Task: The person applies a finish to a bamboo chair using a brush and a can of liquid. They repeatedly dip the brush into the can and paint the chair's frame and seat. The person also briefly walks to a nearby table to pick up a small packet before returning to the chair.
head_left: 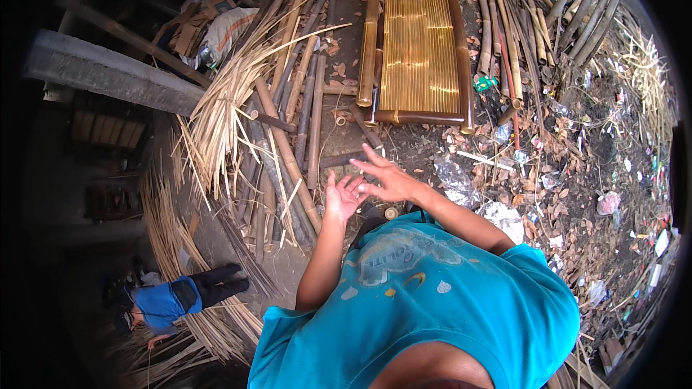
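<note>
My left hand [343,200] is held palm up in front of my body, its fingers spread. Close by, my right hand [391,181] reaches across from the right with fingers stretched out, its lower fingers over or against the left fingertips; whether they touch I cannot tell. A small pale spot shows between the hands, too small to name. Beyond them lies a long bamboo panel [422,50] of glossy yellow slats in a dark pole frame. Bamboo poles [299,133] lie on the ground just left of my hands.
Thin split bamboo strips [231,112] are heaped at the left, near a concrete beam [115,68]. Another person [169,302] in a blue top bends over strips at the lower left. Dry leaves and plastic litter [504,220] cover the ground at right. More poles [497,29] lie beyond.
</note>
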Demonstrator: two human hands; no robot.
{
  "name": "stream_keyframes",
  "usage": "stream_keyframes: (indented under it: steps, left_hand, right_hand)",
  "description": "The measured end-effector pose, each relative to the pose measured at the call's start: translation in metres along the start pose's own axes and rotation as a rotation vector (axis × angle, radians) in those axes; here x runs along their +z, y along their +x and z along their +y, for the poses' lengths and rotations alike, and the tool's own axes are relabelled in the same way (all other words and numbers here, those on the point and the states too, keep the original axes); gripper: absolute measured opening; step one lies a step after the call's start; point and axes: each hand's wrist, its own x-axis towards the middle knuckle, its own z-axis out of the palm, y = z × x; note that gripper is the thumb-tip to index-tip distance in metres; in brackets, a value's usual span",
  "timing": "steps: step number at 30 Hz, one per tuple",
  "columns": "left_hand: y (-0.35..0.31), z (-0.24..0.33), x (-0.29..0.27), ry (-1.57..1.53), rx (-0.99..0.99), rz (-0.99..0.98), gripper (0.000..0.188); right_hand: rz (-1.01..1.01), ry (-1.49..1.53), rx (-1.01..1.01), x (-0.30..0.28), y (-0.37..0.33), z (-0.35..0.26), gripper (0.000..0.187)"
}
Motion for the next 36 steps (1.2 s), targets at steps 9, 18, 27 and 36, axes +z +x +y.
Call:
stream_keyframes:
  steps: [9,18,27,36]
  left_hand:
    - [-0.069,0.041,0.105,-0.248,-0.008,-0.37,0.093]
    - [-0.073,0.082,0.093,-0.405,0.116,-0.355,0.085]
    - [-0.032,0.12,0.017,-0.571,0.264,0.141,0.079]
    - [0.004,0.113,-0.012,-0.338,0.153,0.39,0.091]
  right_hand:
    - [-0.002,-0.446,-0.277,0.024,0.016,-0.018,0.072]
    - [-0.175,-0.383,0.897,0.028,-0.07,0.097,0.068]
    - [0.141,-0.19,1.474,0.036,-0.277,0.212,0.042]
    - [0.198,-0.281,1.206,0.073,-0.235,0.191,0.02]
